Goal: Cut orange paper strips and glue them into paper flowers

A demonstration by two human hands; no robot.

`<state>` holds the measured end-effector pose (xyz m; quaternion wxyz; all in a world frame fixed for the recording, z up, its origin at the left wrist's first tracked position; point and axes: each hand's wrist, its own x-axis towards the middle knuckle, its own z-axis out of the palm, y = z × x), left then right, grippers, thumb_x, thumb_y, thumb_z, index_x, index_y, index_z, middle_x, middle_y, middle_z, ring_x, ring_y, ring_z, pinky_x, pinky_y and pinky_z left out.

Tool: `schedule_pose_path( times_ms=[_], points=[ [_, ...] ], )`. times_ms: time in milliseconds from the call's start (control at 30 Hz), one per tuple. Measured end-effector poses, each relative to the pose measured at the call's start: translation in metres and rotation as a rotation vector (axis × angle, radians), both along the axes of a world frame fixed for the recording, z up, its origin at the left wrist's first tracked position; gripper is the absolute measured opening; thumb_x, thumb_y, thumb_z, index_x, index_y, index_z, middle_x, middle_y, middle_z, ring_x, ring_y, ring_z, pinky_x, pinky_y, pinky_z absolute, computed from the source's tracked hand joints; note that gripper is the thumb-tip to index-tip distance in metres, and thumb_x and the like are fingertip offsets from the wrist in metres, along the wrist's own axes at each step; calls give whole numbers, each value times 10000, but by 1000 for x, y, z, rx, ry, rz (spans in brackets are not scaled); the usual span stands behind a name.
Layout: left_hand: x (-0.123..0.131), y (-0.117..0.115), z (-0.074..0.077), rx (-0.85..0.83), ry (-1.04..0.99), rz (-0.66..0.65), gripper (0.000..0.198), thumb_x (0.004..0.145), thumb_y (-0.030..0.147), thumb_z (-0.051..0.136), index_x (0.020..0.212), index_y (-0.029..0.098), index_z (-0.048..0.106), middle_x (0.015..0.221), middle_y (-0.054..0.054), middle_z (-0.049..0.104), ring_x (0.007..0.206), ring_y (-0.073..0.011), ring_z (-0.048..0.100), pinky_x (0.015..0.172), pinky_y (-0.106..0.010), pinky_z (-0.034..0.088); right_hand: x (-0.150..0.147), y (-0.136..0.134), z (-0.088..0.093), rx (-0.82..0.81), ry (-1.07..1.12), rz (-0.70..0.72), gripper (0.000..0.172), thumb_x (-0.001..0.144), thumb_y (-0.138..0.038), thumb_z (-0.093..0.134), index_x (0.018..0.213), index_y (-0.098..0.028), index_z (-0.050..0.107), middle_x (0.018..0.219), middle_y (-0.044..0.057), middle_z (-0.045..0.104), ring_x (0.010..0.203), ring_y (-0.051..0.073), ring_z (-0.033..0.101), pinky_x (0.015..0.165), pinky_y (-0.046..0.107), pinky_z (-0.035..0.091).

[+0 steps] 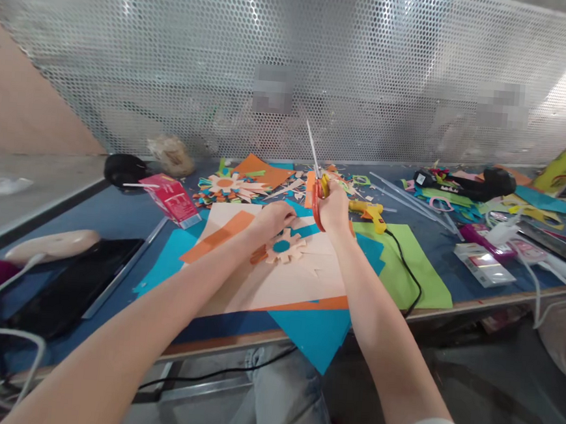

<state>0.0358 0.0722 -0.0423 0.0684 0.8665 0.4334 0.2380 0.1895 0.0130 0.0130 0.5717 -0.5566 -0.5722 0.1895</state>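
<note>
My right hand (337, 206) grips orange-and-yellow scissors (318, 202) by the handles, blades pointing up and away from me. Curled over the paper, my left hand (272, 221) has its fingertips pressed together; whatever they hold, if anything, is too small to make out. Just below it lies a cream paper gear-shaped cutout (286, 247) with a round hole showing blue. Under both hands spreads a large cream sheet (277, 283), stacked with orange paper (217, 236) and blue paper (313, 332) that hangs over the table's front edge.
Paper scraps (285, 189) and a flower-like cutout (226, 185) lie behind the sheets. A yellow glue gun (370, 212) with a black cord rests on green paper (420, 268). To the left are a pink carton (173, 200) and a black phone-like slab (76, 287). Perforated metal (295, 56) stands behind.
</note>
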Motion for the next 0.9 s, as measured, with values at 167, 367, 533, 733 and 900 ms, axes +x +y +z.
schedule_pose_path(
  times_ms=[167,367,533,733,900],
  points=[
    [1,7,-4,-15,-27,37,167,681,210,481,649,184,642,697,-57,635,694,-189,540,691,-281,401,3,1,2,-8,30,-14,93,632,-174,522,682,-198,448,673,-5,551,652,138,507,633,246,385],
    [2,22,23,-50,-152,110,139,693,251,532,680,164,640,721,-66,664,676,-189,570,659,-275,404,19,1,11,34,130,-171,135,677,-250,540,653,-201,416,634,-23,493,584,114,439,569,231,352],
    [29,55,59,-4,-428,185,244,685,273,625,896,150,614,770,-61,670,716,-174,584,704,-269,412,30,1,11,69,223,-298,186,666,-281,592,659,-200,425,666,-14,514,629,122,457,616,232,371],
    [71,86,53,130,-78,236,271,834,364,470,935,191,652,1152,-85,592,1120,-255,429,945,-400,298,27,2,7,69,247,-253,168,670,-239,585,650,-196,424,603,-50,474,550,94,416,549,215,350],
    [78,84,36,90,76,280,486,888,361,318,1327,158,371,1336,-182,421,1181,-334,380,920,-515,292,26,4,6,54,254,-231,171,648,-230,609,644,-191,442,575,-60,459,527,84,402,523,213,344]
  ],
)
